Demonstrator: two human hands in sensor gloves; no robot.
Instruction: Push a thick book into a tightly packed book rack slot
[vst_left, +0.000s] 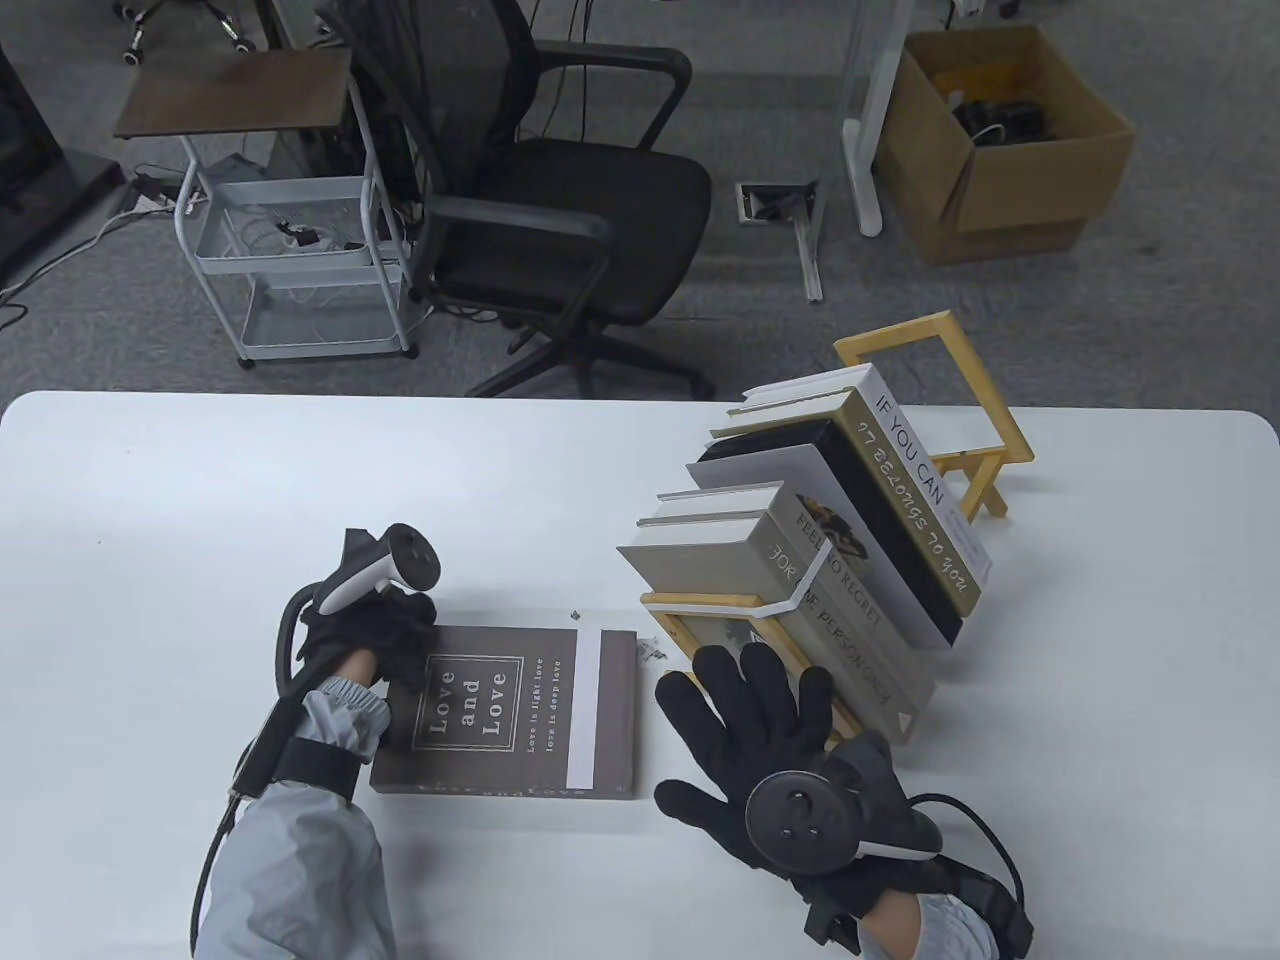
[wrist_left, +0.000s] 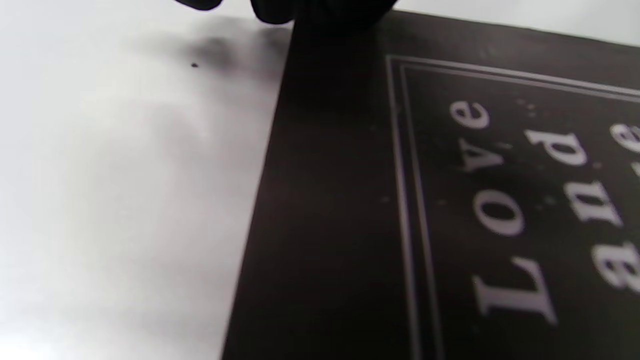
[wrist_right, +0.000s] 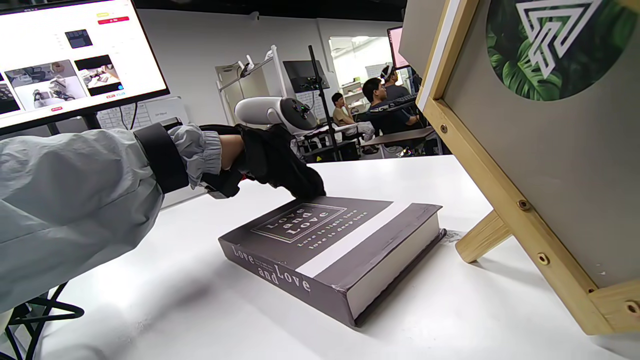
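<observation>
Left hand (vst_left: 385, 625), black sensor glove, fingers curled down onto the far left corner of the thick grey hardback titled "Love and Love" (vst_left: 520, 712). Pressing on the cover; whether fingertips hook under the edge cannot be told. Book flat on the white table (vst_left: 200, 500), near the front edge, cover up, page block facing the rack.

Right hand (vst_left: 765, 745) spread wide, fingers splayed, holding nothing; hovering or resting just beside the near end panel of the pale wooden book rack (vst_left: 720, 615). Contact with the panel not readable.

Rack right of centre, running back toward the far right corner, filled with leaning hardbacks (vst_left: 850, 540), spines up.

For the step, judged: get a full grip on the book, stand it spine-up, align square with a gap, and brace the rack with the free hand before pushing. Angled entry likely to jam or slide the rack.

Hard to make out:
- No open slot visible; books appear packed edge to edge.
- Left wrist view shows only dark cover, lettering, fingertips cut off at top.
- Right wrist view cuts off the rack's interior; right fingers absent there.
</observation>
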